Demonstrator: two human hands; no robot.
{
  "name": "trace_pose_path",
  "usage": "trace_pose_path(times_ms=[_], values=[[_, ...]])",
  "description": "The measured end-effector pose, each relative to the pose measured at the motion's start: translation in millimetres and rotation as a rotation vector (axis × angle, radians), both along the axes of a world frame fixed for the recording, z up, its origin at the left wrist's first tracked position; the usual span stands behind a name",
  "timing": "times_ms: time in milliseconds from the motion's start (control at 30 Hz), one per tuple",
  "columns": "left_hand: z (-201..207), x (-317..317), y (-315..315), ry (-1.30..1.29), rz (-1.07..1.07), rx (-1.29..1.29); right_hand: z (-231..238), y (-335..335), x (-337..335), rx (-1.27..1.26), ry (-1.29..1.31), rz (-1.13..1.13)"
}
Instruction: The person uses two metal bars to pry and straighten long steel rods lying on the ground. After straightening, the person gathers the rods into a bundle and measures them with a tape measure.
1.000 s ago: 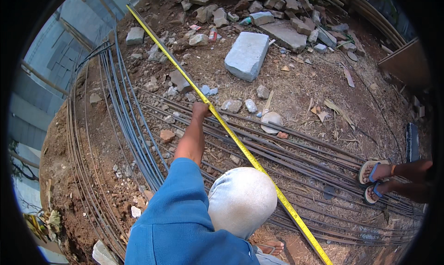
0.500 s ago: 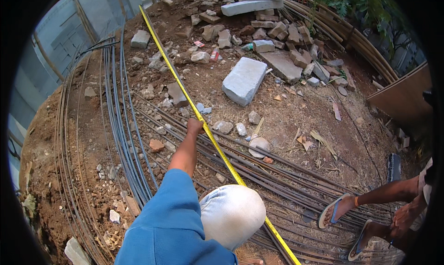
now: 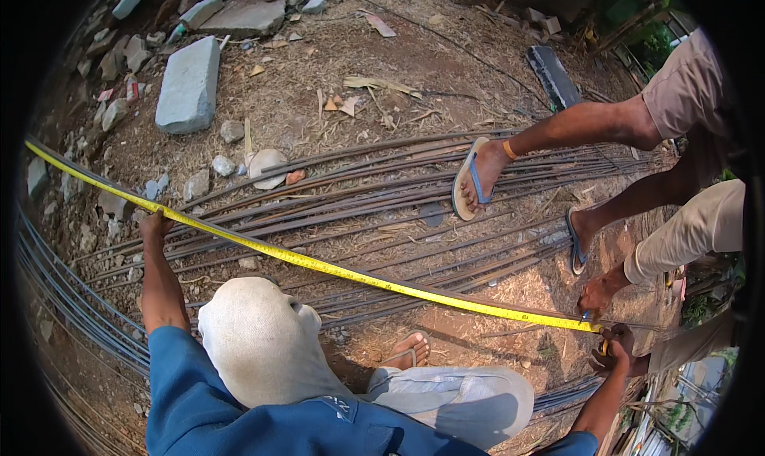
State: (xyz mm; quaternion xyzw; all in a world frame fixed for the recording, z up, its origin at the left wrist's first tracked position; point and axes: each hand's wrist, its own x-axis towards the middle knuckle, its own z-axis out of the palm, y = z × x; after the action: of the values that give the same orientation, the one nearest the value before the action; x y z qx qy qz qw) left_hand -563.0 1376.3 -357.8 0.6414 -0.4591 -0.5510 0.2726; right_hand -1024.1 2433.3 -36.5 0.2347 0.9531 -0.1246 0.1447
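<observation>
A long yellow tape measure blade (image 3: pixel 358 277) stretches across the view from far left to lower right, with a dark rod (image 3: pixel 478 297) running along its far edge. My left hand (image 3: pixel 155 223) is closed around the blade at the left; whether it grips the rod too is hard to see. At the blade's right end my right hand (image 3: pixel 617 344) is closed on the tape measure, a bit of yellow showing between the fingers. Another person's hand (image 3: pixel 596 295) holds a small blue pen-like thing (image 3: pixel 587 317) against the blade just beyond my right hand.
Bundled steel bars (image 3: pixel 358 193) lie across the ground beyond the tape. The other person's sandalled foot (image 3: pixel 488 177) stands on them. A pale concrete block (image 3: pixel 188 86) and broken rubble (image 3: pixel 247 16) lie at the upper left. Bluish bars (image 3: pixel 72 277) curve along the left.
The view has swung right, bringing my right hand, the tape's right end and the other person's hand with the blue thing into sight. My left hand still holds the blade.
</observation>
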Motion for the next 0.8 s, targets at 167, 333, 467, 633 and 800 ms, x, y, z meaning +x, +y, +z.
trace_pose_path(times_ms=[167,333,467,633,800], values=[[-3.9,9.6,-9.9,-0.006,-0.054,0.003,-3.4,-4.5,-0.1,0.288,-0.043,0.267],[-5.8,13.5,-9.1,0.059,-0.058,0.025,-17.0,15.5,-10.4,0.352,-0.049,0.256],[3.5,11.0,2.1,0.157,-0.095,-0.026,-32.3,18.4,-16.8,0.454,0.027,0.396],[17.0,-2.0,11.2,0.002,-0.030,0.014,-40.4,-37.2,-3.3,0.486,0.293,0.456],[25.6,-6.9,18.2,0.035,0.012,0.020,5.4,-187.6,-1.3,0.525,-0.226,0.528]])
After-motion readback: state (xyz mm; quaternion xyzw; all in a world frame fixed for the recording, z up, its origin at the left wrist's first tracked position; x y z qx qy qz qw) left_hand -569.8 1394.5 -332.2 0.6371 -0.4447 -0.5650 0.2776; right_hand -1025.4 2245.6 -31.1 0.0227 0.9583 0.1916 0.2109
